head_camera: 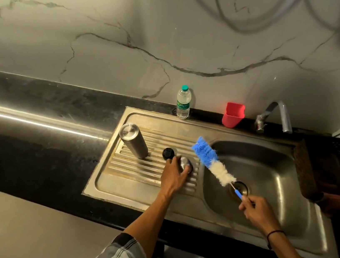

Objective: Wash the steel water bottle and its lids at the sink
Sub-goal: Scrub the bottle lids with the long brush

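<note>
Gripped by the left hand (176, 175) is a steel lid (185, 163) on the drainboard (128, 178); the bottle brush (213, 162) is pinched by the right hand (255, 208) above the sink basin (268, 165). Far left, the steel bottle (134, 143) is placed inverted, a black lid (168, 152) near it.

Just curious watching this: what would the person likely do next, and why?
Probably lift the steel lid toward the basin. The left hand already grips it on the draining board, and the right hand holds the brush ready over the basin.
</note>
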